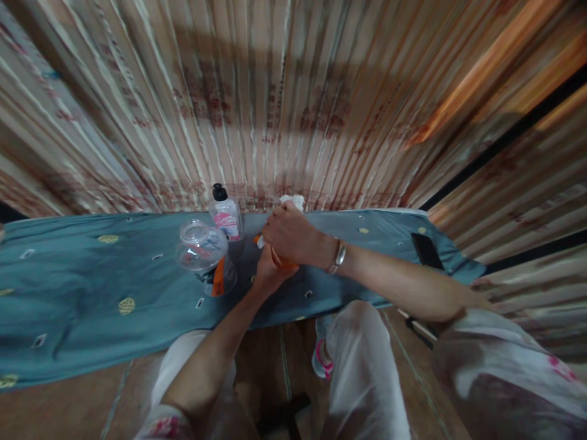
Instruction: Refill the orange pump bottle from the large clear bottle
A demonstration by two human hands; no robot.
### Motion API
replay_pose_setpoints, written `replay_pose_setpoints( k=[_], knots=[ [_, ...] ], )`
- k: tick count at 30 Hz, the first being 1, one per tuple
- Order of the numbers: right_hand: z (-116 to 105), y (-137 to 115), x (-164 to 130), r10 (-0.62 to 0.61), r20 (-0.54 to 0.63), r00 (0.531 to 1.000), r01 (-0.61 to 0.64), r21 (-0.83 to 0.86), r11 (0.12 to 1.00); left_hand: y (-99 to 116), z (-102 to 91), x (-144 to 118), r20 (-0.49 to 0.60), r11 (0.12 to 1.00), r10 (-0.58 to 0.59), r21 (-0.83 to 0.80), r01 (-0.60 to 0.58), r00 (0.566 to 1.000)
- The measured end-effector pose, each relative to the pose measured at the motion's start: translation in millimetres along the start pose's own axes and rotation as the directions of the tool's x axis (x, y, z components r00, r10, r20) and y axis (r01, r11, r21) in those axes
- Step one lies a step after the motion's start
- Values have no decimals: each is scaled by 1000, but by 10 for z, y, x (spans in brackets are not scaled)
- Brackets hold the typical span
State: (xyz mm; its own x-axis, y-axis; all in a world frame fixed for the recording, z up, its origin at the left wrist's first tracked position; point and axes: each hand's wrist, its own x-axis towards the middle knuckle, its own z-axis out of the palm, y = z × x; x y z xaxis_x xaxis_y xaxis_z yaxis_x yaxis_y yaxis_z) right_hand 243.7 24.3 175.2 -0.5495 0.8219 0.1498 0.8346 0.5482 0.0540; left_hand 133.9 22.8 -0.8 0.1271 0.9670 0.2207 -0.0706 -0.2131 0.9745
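Both hands meet over a bench covered with a blue cloth [92, 275]. The left hand [268, 272] is closed from below around an orange thing [284, 264], mostly hidden, so what it is cannot be told. The right hand [291, 235] is curled over the top of it, fingers closed, with a bit of white tissue [293, 200] showing just above the knuckles. Just left of the hands stands 1 clear jar [204, 253] with an orange label, and behind it 1 small bottle [225, 214] with a black cap. A dark phone [426, 250] lies well apart on the cloth's right end.
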Motion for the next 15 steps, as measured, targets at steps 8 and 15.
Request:
replay_pose_setpoints(
  k=[8,15],
  knots=[
    [-423,836,208,181,236,955,-287,571,769,102,9,-58,45,981,-137,-130,142,990],
    [-32,820,-271,526,302,795,-382,923,48,61,-40,-56,12,988,-115,-97,116,993]
  ],
)
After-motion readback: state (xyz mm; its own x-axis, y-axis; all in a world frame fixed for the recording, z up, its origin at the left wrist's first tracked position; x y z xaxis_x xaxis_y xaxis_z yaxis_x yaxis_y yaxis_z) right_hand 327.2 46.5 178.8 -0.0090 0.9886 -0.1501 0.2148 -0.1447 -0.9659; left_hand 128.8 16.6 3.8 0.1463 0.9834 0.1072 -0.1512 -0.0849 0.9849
